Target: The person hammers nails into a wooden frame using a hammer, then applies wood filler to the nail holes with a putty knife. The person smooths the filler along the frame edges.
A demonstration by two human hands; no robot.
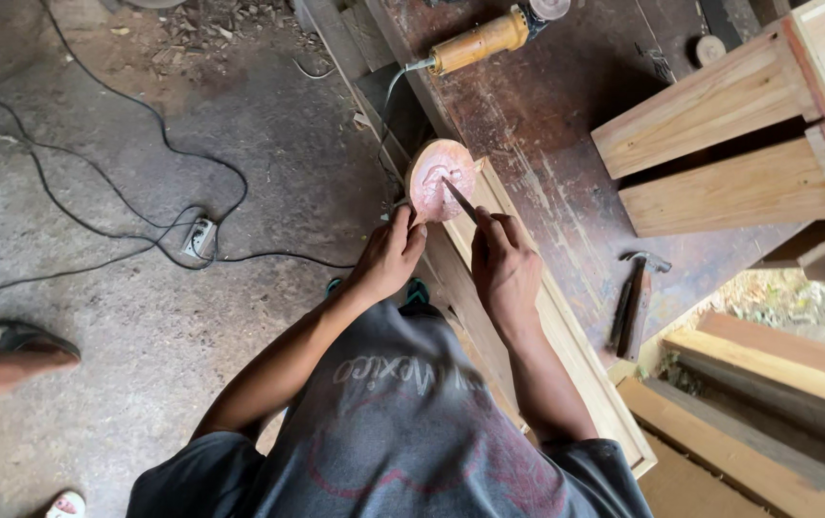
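Note:
A round pinkish wooden disc [436,176] stands on edge against a long pale wooden frame [575,355] at the workbench's near side. My left hand [388,254] pinches the disc's lower rim. My right hand [503,264] grips a thin metal blade tool [460,200], whose tip rests on the disc's face.
A dark worn workbench [546,125] carries a yellow-handled power tool [479,40], a hammer [635,297] and a pale wooden box frame [729,144]. Black cables and a socket block [199,237] lie on the concrete floor. Another person's foot in a sandal [10,357] shows at left.

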